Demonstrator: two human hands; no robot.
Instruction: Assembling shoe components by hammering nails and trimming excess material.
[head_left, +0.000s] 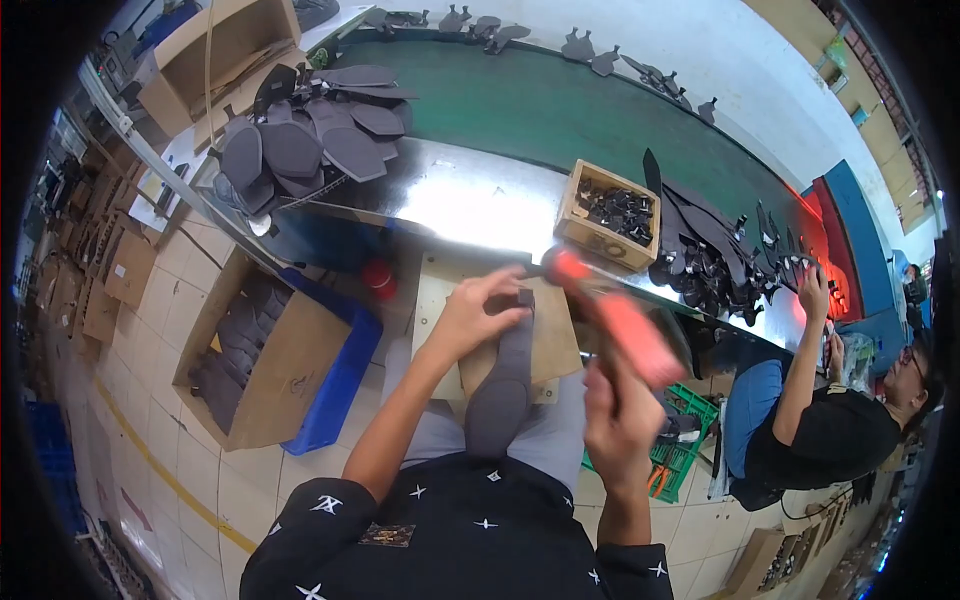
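A long dark grey sole-shaped piece [500, 395] lies lengthwise in front of me, its wide rounded end toward my lap and its narrow end on a pale board [560, 330]. At that narrow end is my left hand [475, 315], thumb and forefinger apart, the thumb tip touching or just above the piece. In my right hand [622, 415] is a hammer [625, 325] with a red handle, held to the right of the piece and blurred by motion. Its head is near the board's far edge; too smeared to make out clearly.
A wooden box [610, 215] of small black parts stands on the metal ledge [470, 195] before a green conveyor belt [480, 90]. Grey sole pieces [310, 135] pile up at left. A cardboard box [280, 370] holds more. A co-worker [830, 420] sits at right.
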